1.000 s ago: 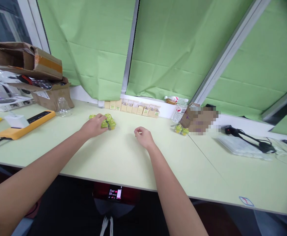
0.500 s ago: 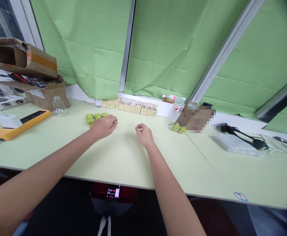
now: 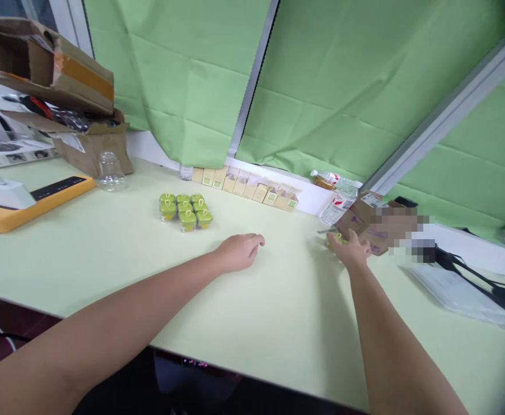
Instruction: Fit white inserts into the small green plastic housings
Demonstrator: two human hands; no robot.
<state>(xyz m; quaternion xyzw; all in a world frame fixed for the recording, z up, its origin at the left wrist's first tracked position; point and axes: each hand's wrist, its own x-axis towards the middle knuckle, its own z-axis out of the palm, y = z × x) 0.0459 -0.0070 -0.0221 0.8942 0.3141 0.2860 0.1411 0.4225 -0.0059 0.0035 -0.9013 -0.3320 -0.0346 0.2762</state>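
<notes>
Several small green-lidded jars [image 3: 185,211] stand in a tight cluster on the pale green table [image 3: 252,311]. My left hand [image 3: 238,251] rests palm down on the table to the right of that cluster, fingers loosely apart, holding nothing. My right hand [image 3: 350,249] reaches far right and covers two more green jars [image 3: 333,237] beside a torn cardboard package [image 3: 360,218]. Its fingers curl over them, but whether they grip a jar is hidden.
A row of small tan boxes [image 3: 247,187] lines the wall under the green curtains. A glass dome [image 3: 110,172], a yellow flat device [image 3: 27,202] and open cardboard boxes [image 3: 62,98] stand at the left. Plastic bottles [image 3: 336,196], black cables [image 3: 477,274] and a clear sleeve [image 3: 455,291] lie at the right.
My left hand has left the cluster of jars and slid right onto bare table. My right hand has moved right to the two jars by the cardboard package. The view has swung rightwards.
</notes>
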